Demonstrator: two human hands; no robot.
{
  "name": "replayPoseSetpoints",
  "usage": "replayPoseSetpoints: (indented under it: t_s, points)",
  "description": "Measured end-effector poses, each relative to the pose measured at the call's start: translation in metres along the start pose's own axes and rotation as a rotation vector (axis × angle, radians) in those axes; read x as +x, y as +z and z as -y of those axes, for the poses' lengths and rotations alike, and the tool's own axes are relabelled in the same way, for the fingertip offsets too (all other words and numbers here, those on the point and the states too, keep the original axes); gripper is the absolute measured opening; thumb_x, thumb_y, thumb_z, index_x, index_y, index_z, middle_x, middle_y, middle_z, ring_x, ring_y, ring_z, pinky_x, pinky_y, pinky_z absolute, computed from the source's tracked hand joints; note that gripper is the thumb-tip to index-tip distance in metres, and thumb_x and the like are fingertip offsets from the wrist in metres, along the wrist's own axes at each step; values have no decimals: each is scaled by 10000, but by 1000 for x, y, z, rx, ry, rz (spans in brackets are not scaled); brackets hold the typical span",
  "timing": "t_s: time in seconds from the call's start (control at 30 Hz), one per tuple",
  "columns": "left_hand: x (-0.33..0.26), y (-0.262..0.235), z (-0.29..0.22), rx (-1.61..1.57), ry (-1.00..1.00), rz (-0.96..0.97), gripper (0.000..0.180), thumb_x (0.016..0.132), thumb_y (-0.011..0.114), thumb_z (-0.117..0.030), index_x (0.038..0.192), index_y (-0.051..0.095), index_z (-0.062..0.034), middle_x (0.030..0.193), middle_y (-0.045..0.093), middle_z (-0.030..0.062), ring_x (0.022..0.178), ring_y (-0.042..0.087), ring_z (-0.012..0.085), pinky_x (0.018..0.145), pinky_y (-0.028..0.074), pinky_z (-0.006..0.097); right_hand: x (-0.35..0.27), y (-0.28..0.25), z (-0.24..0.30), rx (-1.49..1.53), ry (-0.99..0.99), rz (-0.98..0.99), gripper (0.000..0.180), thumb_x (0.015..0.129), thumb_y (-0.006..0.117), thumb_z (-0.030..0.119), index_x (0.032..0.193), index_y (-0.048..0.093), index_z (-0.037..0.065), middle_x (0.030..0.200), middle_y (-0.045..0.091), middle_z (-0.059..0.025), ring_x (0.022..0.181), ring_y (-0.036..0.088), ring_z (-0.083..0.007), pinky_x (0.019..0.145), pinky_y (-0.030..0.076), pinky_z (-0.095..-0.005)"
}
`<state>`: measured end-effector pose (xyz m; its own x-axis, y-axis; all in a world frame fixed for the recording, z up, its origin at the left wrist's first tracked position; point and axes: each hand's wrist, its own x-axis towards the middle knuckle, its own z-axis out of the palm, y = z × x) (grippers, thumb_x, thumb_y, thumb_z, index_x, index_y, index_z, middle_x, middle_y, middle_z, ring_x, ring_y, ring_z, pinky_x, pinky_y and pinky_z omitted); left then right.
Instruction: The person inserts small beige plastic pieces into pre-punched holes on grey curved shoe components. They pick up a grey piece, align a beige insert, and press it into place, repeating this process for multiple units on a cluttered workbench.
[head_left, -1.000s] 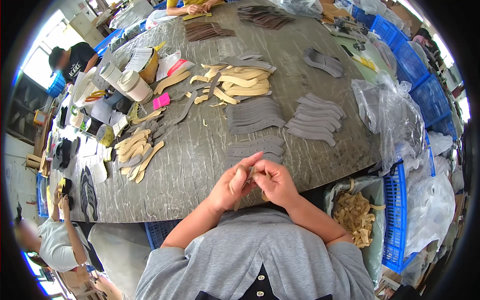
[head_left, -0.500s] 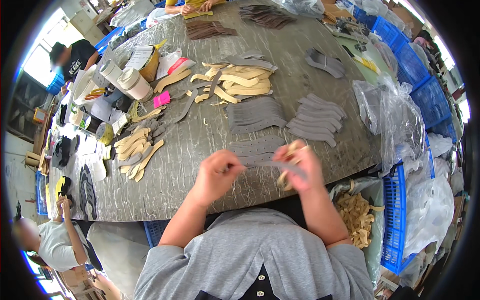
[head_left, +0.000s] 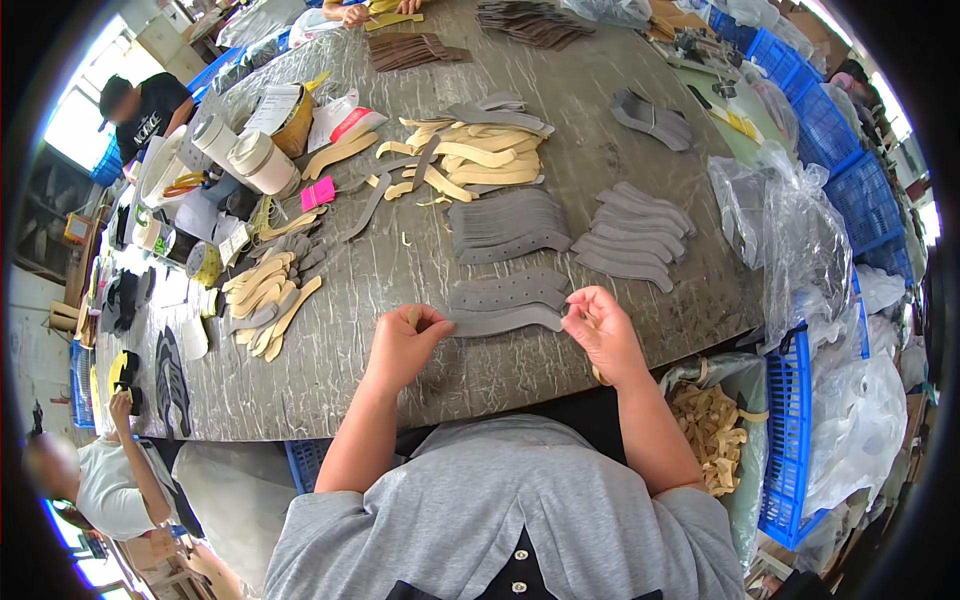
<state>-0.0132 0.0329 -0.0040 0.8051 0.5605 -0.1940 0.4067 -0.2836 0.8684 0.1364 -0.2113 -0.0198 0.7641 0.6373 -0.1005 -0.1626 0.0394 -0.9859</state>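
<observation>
A grey curved strip [head_left: 505,321] stretches between my two hands at the near side of the table. My left hand [head_left: 400,345] pinches its left end, with a small tan scrap showing at the fingers. At the other end, the fingertips of my right hand [head_left: 608,335] close on the strip, and a bit of tan material shows beneath that palm. Just beyond it lie grey strips with small holes [head_left: 510,290]. Farther back is a neat overlapping row of grey strips [head_left: 510,228], with another grey row [head_left: 635,238] to its right.
Tan strips [head_left: 480,160] are heaped mid-table, and more tan pieces [head_left: 265,295] lie left. White jars [head_left: 265,163] and a pink block [head_left: 318,193] stand beyond them. A lined bin of tan scraps [head_left: 708,435] sits by my right arm, beside a blue crate [head_left: 787,440].
The grey strip has come down level beside the holed strips. My right hand has turned and steadied at its right end; my left hand has shifted slightly left.
</observation>
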Motion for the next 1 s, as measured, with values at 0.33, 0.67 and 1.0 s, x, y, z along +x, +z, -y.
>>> replayPoseSetpoints:
  t_s: [0.33, 0.67, 1.0]
  points:
    - [12, 11, 13, 182, -21, 36, 167, 790, 754, -143, 847, 717, 10, 703, 672, 59, 632, 573, 103, 601, 475, 284, 19, 7, -28, -445, -42, -149, 231, 818, 697, 0, 1003, 558, -5, 729, 625, -84, 605, 552, -113, 573, 453, -277]
    - [14, 12, 6, 232, -77, 66, 195, 785, 747, -175, 845, 721, 8, 699, 680, 95, 630, 601, 133, 610, 491, 306, 21, 8, -30, -522, -42, -171, 247, 787, 708, -1, 993, 573, -7, 693, 645, -119, 580, 592, -183, 572, 469, -314]
    - [15, 18, 8, 351, 3, 14, 210, 792, 736, -206, 844, 705, -5, 679, 670, 131, 604, 619, 205, 615, 498, 345, 3, 28, -24, -1215, -524, -79, 324, 820, 647, 56, 1113, 703, 184, 854, 504, -84, 654, 604, -271, 530, 488, -382]
